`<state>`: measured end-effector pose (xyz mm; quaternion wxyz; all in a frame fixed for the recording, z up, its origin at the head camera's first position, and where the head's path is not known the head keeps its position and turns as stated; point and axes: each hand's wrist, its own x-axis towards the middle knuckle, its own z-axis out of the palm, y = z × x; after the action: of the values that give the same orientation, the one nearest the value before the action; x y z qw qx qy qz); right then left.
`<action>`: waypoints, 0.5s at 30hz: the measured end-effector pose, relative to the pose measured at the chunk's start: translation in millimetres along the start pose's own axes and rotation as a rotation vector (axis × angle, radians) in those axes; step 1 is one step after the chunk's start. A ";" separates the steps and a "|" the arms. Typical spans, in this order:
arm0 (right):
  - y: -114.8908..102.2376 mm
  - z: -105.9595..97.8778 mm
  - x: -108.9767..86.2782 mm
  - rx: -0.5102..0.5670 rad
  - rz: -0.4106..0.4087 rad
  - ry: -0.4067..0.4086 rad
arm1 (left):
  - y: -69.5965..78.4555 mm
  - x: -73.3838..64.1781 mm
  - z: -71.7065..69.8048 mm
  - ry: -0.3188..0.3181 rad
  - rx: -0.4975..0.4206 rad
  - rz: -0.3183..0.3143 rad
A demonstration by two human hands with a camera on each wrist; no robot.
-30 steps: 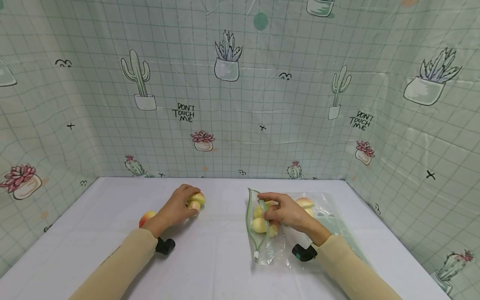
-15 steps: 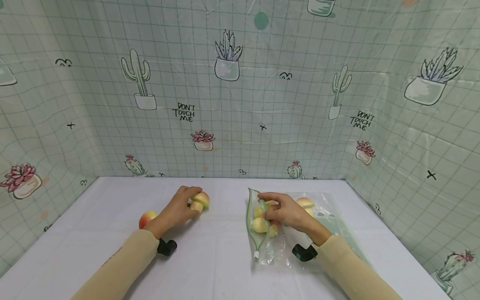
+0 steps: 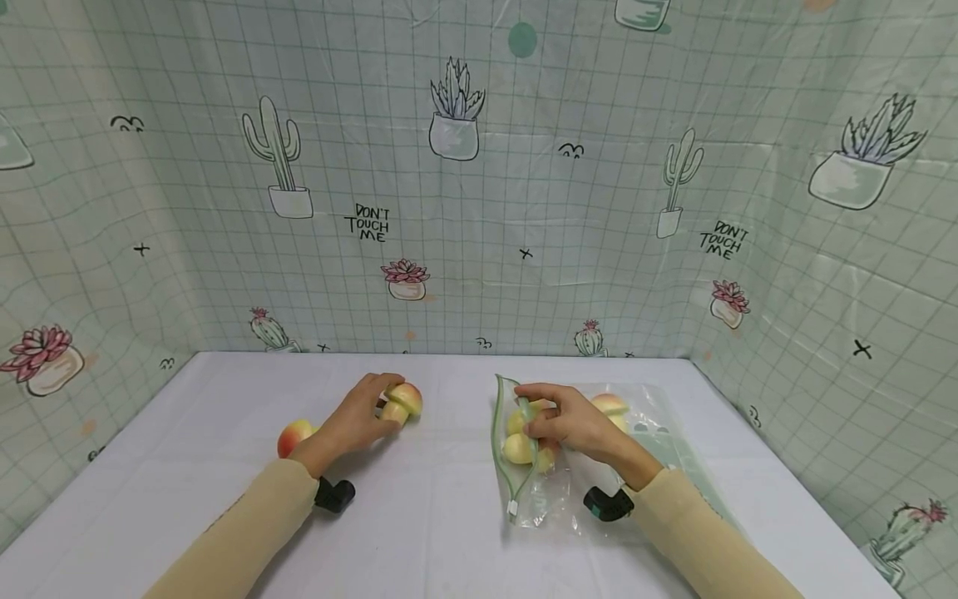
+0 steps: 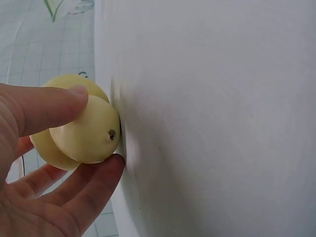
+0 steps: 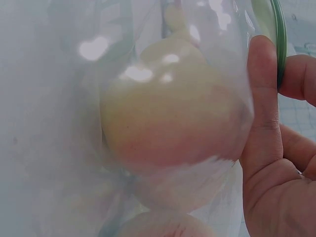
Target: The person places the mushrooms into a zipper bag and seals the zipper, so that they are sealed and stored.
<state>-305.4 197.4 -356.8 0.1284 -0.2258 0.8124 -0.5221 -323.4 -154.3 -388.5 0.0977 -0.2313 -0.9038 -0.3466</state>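
My left hand grips a toy mushroom with a yellow stem and a yellow-and-red cap, close over the table left of centre. In the left wrist view, thumb and fingers are around its stem, whose end has a dark spot. On the right, my right hand pinches the green-edged mouth of a clear zip bag, holding it parted toward the left. Several similar yellow-and-red pieces lie inside the bag, among them a mushroom seen through the plastic in the right wrist view.
Another red-and-yellow piece lies behind my left wrist, partly hidden by it. A white slider sits at the near end of the bag's zip. The white table meets a grid-patterned cloth at its back and sides.
My left hand has shifted a little to the right with the mushroom, which has turned so that more of its cap shows. The right hand and the bag stay put.
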 end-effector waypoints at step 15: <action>-0.9 0.1 -0.8 0.000 -0.002 -0.002 | 5.5 -0.2 5.3 0.001 -0.037 -0.021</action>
<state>-304.4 197.4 -356.1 0.1285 -0.2272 0.8121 -0.5219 -320.7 -147.2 -389.3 0.0902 -0.2232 -0.8996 -0.3644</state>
